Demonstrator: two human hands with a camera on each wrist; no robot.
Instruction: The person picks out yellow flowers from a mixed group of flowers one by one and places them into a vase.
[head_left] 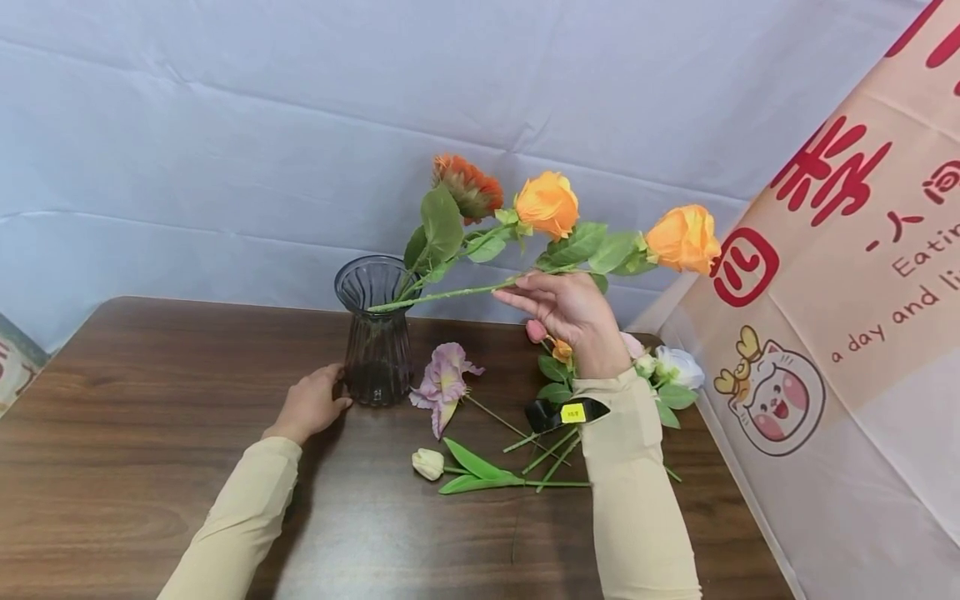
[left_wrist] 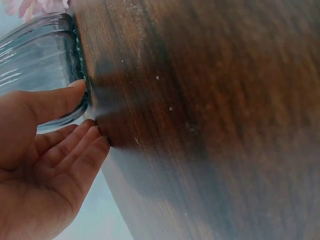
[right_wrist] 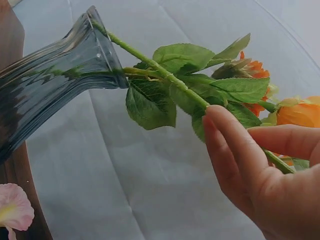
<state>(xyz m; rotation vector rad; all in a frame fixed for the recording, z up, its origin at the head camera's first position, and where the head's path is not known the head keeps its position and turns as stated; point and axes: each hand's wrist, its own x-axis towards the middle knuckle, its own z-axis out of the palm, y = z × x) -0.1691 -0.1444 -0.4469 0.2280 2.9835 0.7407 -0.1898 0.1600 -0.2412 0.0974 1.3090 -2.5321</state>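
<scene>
A dark, ribbed glass vase [head_left: 378, 358] stands upright on the table. Low at its left side, my left hand [head_left: 311, 406] holds the base, the thumb [left_wrist: 60, 102] against the glass. My right hand [head_left: 566, 312] pinches the green stem [head_left: 442, 296] of an orange rose [head_left: 682, 239] between thumb and fingers. This stem slants down leftward, its cut end at the vase's mouth [right_wrist: 102, 45]; how far inside it reaches, I cannot tell. Another orange rose [head_left: 547, 204] and a darker orange, many-petalled flower [head_left: 468, 187] lean rightward out of the vase.
Right of the vase, a purple flower [head_left: 444, 385] and a cream tulip [head_left: 428, 464] lie on the wooden table [head_left: 150, 433]. More flowers, including a pale blue one [head_left: 678, 367], lie partly behind my right forearm. A pale cloth [head_left: 225, 167] hangs behind; a printed banner [head_left: 847, 275] borders the right.
</scene>
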